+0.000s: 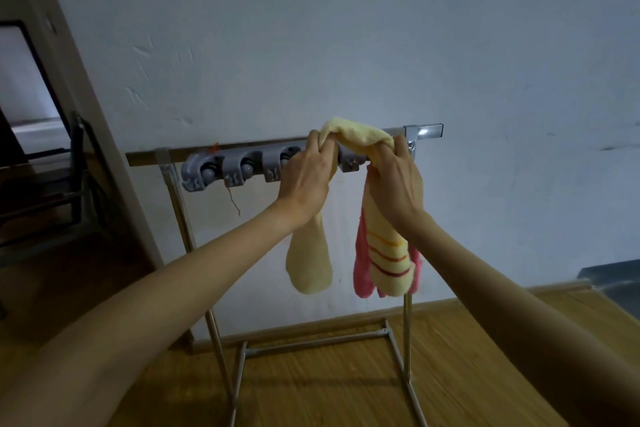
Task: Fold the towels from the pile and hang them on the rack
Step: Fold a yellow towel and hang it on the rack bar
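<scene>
Gripping yellow towel (360, 137) with left hand (306, 180) and right hand (394, 184), bunched over rack (242, 147) bar, ends hanging. Hanging under way, not yet released. Pile not in view; remaining count unknown.

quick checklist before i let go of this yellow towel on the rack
1. Towel over the bar: ok. The yellow towel is draped across the rack's top bar.
2. Both ends hanging: ok, one plain end, one striped end with pink.
3. Ends level: ok, roughly even.
4. Folded neatly: not ok, bunched at the top.
5. Grip: ok. Left hand and right hand both pinch it at the bar.
6. Gray hook strip clear of the cloth: cannot tell, hands cover that spot.
</scene>
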Demonstrator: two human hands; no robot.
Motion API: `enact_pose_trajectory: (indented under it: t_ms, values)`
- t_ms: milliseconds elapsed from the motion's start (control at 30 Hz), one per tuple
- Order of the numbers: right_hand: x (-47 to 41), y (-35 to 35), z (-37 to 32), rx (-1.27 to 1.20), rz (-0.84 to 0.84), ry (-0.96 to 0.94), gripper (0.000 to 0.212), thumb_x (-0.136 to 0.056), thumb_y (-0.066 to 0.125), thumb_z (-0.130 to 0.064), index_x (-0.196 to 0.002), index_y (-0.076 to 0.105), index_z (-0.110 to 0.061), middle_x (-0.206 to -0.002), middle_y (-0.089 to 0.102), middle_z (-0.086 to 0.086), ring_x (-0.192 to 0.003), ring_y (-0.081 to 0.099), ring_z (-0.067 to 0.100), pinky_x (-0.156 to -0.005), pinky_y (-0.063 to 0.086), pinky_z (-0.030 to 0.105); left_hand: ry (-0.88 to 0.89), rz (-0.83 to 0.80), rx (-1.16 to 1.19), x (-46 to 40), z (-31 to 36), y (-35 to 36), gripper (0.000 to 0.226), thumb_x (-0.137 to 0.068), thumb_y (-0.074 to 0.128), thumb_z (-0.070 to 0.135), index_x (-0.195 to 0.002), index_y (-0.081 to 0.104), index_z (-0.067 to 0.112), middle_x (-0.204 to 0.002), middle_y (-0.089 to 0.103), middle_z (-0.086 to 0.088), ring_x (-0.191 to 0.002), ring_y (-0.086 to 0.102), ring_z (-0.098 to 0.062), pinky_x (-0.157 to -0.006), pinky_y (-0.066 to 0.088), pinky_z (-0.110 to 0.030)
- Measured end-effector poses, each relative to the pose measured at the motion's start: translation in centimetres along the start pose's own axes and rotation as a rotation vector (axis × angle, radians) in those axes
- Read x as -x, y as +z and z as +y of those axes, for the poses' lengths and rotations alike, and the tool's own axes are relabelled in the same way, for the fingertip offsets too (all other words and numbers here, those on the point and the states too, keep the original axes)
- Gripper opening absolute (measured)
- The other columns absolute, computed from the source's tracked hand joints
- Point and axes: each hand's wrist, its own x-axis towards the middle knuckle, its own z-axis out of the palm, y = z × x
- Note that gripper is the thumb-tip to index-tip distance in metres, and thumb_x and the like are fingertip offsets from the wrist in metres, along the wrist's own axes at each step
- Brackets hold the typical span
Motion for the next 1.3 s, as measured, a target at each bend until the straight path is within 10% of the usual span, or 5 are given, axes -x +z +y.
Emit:
enact_pose_trajectory:
  t_ms: [433, 633, 767, 1100, 1300]
  values:
    - [-1.5, 3.7, 1.2, -0.077, -0.126, 0.058, 0.034, -0.076, 0.047, 0.008, -0.105, 0.058, -0.003, -0.116, 0.053, 0.011, -0.092, 0.053, 0.022, -0.057, 0.041, 0.029, 0.014, -0.116, -0.043, -2.7, 0.2, 3.3, 0.054, -0.088, 0.055, -0.004, -0.136, 0.035, 0.009, -0.127, 0.042, -0.012, -0.073, 0.061, -0.028, -0.053, 0.035, -0.028]
    - [0.1, 4.6, 2.5, -0.054, -0.185, -0.02, 0.048, -0.075, 0.052, 0.011, -0.121, 0.051, -0.002, -0.133, 0.043, 0.011, -0.076, 0.051, 0.017, -0.044, 0.028, 0.015, 0.06, -0.145, -0.048, -1.7, 0.0, 5.2, 0.071, -0.083, 0.057, -0.007, -0.145, 0.027, 0.012, -0.148, 0.029, -0.011, -0.063, 0.059, -0.03, -0.047, 0.034, -0.031]
    - [1.3, 4.8, 3.1, -0.035, -0.234, -0.036, 0.06, -0.077, 0.054, 0.011, -0.134, 0.042, -0.005, -0.137, 0.04, 0.013, -0.069, 0.054, 0.019, -0.045, 0.044, 0.026, 0.064, -0.178, -0.031, -0.4, 0.3, 6.2, 0.077, -0.081, 0.059, -0.006, -0.147, 0.024, 0.013, -0.15, 0.03, -0.01, -0.066, 0.061, -0.03, -0.047, 0.041, -0.033]
    - [4.2, 5.5, 5.4, 0.01, -0.408, -0.035, 0.068, -0.077, 0.05, 0.011, -0.142, 0.036, -0.006, -0.155, 0.024, 0.007, -0.119, 0.051, 0.028, -0.062, 0.035, 0.015, 0.073, -0.197, 0.079, 1.9, 0.9, 8.1, 0.068, -0.085, 0.049, -0.01, -0.146, 0.029, 0.011, -0.156, 0.019, -0.012, -0.063, 0.058, -0.032, -0.048, 0.043, -0.033]
    - [5.3, 5.4, 5.8, 0.027, -0.433, -0.055, 0.062, -0.081, 0.048, 0.006, -0.14, 0.041, -0.012, -0.153, 0.026, 0.009, -0.115, 0.054, 0.026, -0.071, 0.046, 0.022, 0.126, -0.165, 0.135, 4.1, 0.3, 9.2, 0.064, -0.087, 0.051, -0.006, -0.146, 0.032, 0.013, -0.151, 0.029, -0.015, -0.055, 0.05, -0.022, -0.047, 0.043, -0.028]
